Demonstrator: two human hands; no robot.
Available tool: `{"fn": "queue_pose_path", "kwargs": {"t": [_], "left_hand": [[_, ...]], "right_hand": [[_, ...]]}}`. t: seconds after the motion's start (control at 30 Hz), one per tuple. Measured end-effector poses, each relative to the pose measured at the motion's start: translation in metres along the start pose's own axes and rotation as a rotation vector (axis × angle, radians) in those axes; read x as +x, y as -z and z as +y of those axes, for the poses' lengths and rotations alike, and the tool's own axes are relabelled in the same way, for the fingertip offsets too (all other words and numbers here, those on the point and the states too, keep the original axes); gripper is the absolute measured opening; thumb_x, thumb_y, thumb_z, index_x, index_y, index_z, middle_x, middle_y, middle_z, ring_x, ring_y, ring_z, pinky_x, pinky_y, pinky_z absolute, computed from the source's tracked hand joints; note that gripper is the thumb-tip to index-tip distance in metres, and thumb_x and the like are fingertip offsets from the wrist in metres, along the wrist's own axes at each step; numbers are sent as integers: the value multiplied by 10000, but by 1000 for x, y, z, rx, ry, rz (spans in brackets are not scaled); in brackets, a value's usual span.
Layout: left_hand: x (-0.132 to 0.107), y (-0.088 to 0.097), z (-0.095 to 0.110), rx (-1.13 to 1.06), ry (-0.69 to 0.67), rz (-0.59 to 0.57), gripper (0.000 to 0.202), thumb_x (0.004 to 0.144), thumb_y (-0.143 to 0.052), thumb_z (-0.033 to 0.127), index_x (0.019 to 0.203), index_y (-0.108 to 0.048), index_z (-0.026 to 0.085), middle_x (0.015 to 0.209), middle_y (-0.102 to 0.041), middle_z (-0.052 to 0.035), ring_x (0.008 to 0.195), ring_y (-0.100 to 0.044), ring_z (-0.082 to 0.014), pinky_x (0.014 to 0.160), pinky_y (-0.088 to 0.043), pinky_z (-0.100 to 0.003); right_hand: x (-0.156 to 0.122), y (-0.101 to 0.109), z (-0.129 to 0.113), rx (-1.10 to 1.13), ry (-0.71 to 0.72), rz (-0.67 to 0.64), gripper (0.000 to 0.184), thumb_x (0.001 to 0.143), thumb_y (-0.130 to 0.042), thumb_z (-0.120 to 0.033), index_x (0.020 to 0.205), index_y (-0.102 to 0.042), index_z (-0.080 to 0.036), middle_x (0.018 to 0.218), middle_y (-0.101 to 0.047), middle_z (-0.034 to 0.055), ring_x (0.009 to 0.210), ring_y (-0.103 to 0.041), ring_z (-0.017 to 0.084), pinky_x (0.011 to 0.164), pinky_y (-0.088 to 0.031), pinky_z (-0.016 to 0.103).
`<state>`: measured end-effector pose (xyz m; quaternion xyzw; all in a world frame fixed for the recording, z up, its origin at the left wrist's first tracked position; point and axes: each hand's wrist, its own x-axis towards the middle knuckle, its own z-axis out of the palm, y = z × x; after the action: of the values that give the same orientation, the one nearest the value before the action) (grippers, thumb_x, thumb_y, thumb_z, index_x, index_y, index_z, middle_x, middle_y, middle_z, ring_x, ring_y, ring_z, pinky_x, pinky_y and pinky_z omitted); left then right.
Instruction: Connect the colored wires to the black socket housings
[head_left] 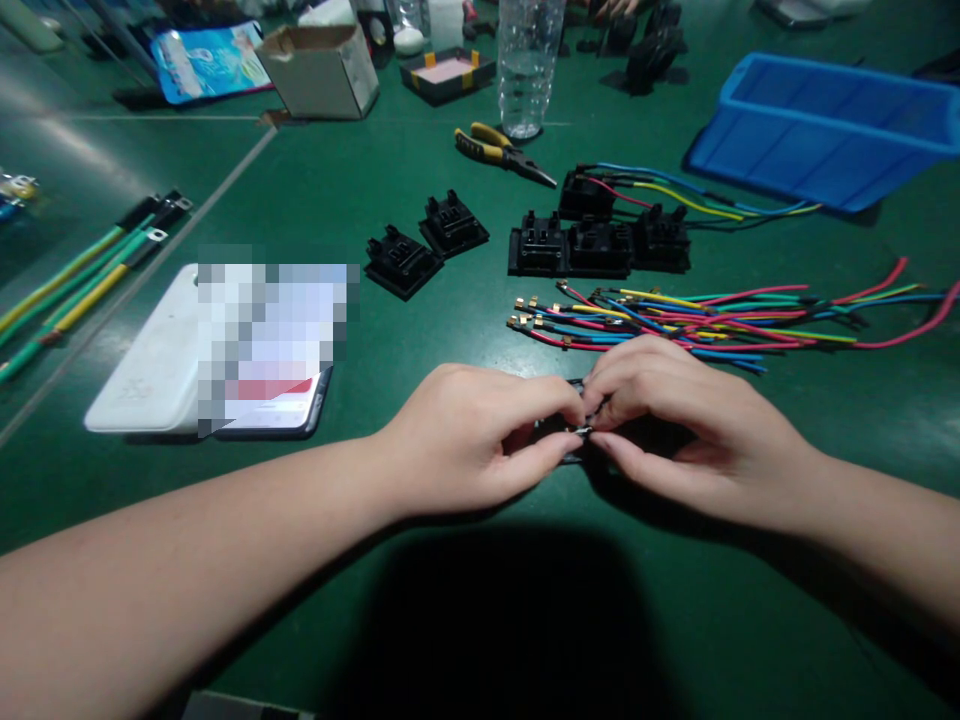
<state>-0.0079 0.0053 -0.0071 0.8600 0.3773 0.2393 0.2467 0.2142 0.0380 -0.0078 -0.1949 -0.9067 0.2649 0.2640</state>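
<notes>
My left hand (480, 435) and my right hand (690, 435) meet over the green table, each with thumb and fingers closed in a pinch. Between them is a black plastic module (572, 459), mostly covered by my fingers. A small bright metal bit shows at the fingertips; its kind is too small to tell. Just beyond my right hand lies a bundle of coloured wires (675, 318) with brass terminals on their left ends. Farther back stand similar black modules (540, 245) in a row, and two more modules (405, 262) sit to the left.
Yellow-handled pliers (504, 154) lie behind the modules, near a clear plastic bottle (527, 70). A blue bin (825, 130) stands at back right. To the left are a white phone (146, 350), a phone with a lit screen (274, 405) and thick green-yellow cables (90, 275). A cardboard box (322, 75) stands behind.
</notes>
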Motion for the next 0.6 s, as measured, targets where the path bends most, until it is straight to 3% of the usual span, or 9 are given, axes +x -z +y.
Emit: {"fn": "queue_pose_path", "kwargs": {"t": [0.33, 0.6], "left_hand": [[0, 0, 1, -6, -4, -1, 116, 902, -582, 245, 962, -656, 180, 679, -672, 41, 555, -573, -71, 564, -383, -191], [-1, 1, 1, -7, 11, -9, 118, 894, -598, 251, 961, -661, 177, 635, -623, 61, 534, -537, -63, 565, -374, -192]], "right_hand": [[-1, 0, 0, -6, 5, 3, 137, 831, -632, -133, 938, -595, -209, 919, -668, 41, 918, -608, 187, 840, -477, 352], [-3, 1, 1, -31, 13, 90, 204, 814, -601, -93, 989, -592, -198, 958, -671, 58, 936, -621, 199, 846, -491, 353]]}}
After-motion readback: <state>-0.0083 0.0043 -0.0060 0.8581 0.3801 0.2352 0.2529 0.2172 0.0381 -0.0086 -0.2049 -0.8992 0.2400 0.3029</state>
